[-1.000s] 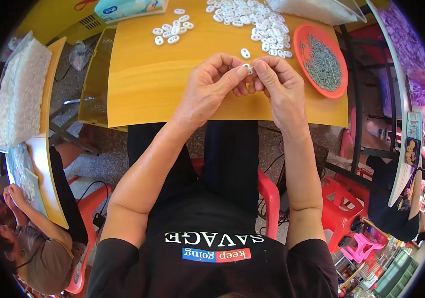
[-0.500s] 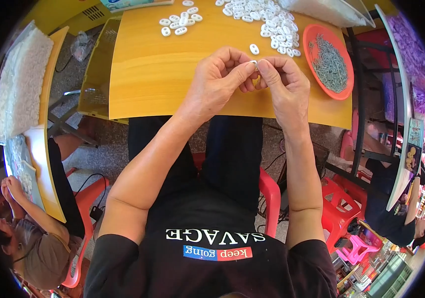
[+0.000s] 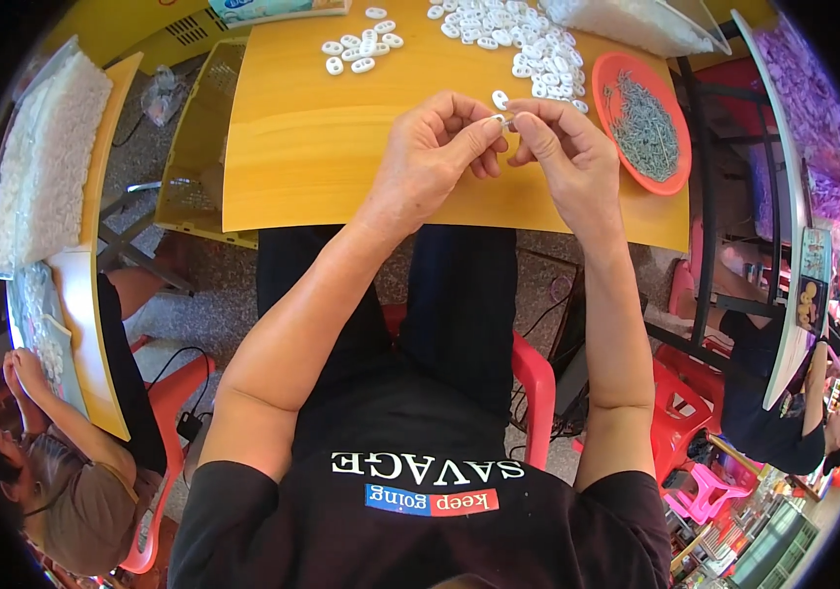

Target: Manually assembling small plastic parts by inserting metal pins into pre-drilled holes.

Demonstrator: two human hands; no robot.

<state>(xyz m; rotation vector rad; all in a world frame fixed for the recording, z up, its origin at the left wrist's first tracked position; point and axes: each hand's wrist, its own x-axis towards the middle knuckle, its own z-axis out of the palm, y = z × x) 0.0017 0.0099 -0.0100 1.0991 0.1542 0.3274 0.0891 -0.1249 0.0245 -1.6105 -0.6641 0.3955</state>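
Note:
Above the near part of the yellow table, my left hand (image 3: 422, 162) pinches a small white plastic piece (image 3: 498, 119) between thumb and index finger. My right hand (image 3: 577, 162) is closed in a pinch on a thin metal pin (image 3: 509, 124), whose tip points at the white piece. The fingers hide most of both parts, and I cannot tell whether the pin is inside the piece. Just beyond my fingertips lies a single oval white piece with two holes (image 3: 499, 99). To the right, a red oval bowl (image 3: 663, 187) holds many metal pins (image 3: 644, 128).
A heap of white oval pieces (image 3: 548, 49) covers the table's far right, beside a clear bin (image 3: 636, 22). A smaller group of them (image 3: 363, 47) lies far left. Another person (image 3: 86, 442) sits at a table on the left. Red plastic chairs (image 3: 538, 393) stand around.
My right hand has drawn slightly to the right, away from my left. A short length of pin now shows between the fingertips. The view has shifted a little.

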